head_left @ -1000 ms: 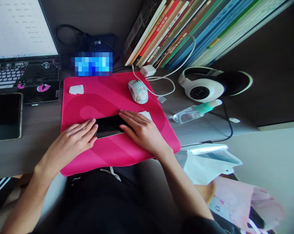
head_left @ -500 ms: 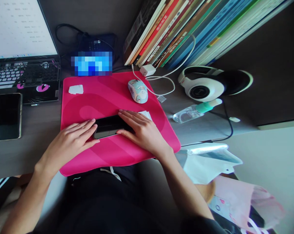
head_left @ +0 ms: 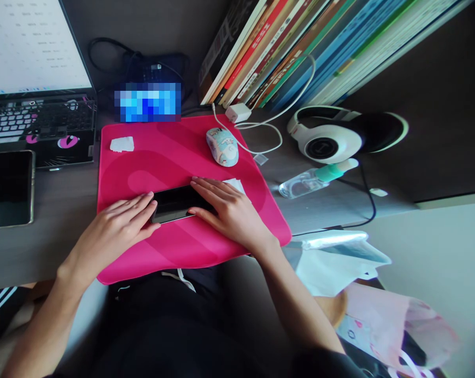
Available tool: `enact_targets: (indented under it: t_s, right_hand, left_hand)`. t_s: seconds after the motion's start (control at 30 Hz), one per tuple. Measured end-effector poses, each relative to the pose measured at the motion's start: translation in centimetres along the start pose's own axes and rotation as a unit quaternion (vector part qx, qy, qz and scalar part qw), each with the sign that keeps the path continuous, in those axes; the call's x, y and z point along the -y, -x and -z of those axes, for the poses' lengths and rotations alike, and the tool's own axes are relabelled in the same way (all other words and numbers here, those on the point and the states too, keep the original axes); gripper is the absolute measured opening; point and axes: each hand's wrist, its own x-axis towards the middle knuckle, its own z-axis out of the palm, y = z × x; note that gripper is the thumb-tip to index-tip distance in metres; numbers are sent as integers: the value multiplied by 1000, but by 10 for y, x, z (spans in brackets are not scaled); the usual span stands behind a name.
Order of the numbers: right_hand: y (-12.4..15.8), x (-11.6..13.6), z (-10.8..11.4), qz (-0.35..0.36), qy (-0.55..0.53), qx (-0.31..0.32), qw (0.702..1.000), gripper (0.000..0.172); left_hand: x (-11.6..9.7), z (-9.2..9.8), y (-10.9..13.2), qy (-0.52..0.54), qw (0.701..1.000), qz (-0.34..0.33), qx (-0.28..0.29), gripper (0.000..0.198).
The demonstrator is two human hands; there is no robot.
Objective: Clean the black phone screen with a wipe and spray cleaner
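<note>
A black phone (head_left: 173, 203) lies screen up on a pink mat (head_left: 162, 157) in front of me. My left hand (head_left: 113, 231) rests flat on the mat, fingers stretched out, with the fingertips touching the phone's left end. My right hand (head_left: 231, 212) covers the phone's right end, thumb along the near edge and fingers along the far edge, holding it down. A white wipe (head_left: 237, 185) peeks out from behind my right hand.
On the mat lie a small white pad (head_left: 122, 144) and a patterned mouse (head_left: 222, 146). A laptop (head_left: 36, 105) and a second phone (head_left: 12, 187) are at left. Books (head_left: 300, 47), white headphones (head_left: 339, 134), a spray bottle (head_left: 314, 178) and a charger cable (head_left: 261, 128) are at right.
</note>
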Motion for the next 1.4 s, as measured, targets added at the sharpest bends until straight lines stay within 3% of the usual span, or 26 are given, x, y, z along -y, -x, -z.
enact_targets:
  t_s: [0.27, 0.53, 0.8, 1.2, 1.4]
  right_hand:
    - [0, 0, 1, 6, 8, -1, 1000, 56]
    - [0, 0, 2, 24, 11, -7, 1000, 68]
    - [0, 2, 3, 15, 10, -4, 1000, 62]
    - [0, 0, 0, 16, -1, -24, 1000, 64]
    - [0, 0, 0, 3, -9, -24, 1000, 68]
  left_hand:
    - [-3, 0, -3, -19, 1000, -16, -11, 35]
    - [-3, -1, -4, -17, 1000, -14, -19, 35]
    - [-4, 0, -5, -13, 1000, -16, -22, 34]
    - [-4, -2, -2, 25, 999, 28, -25, 34]
    - [-4, -2, -2, 38, 998, 40, -20, 43]
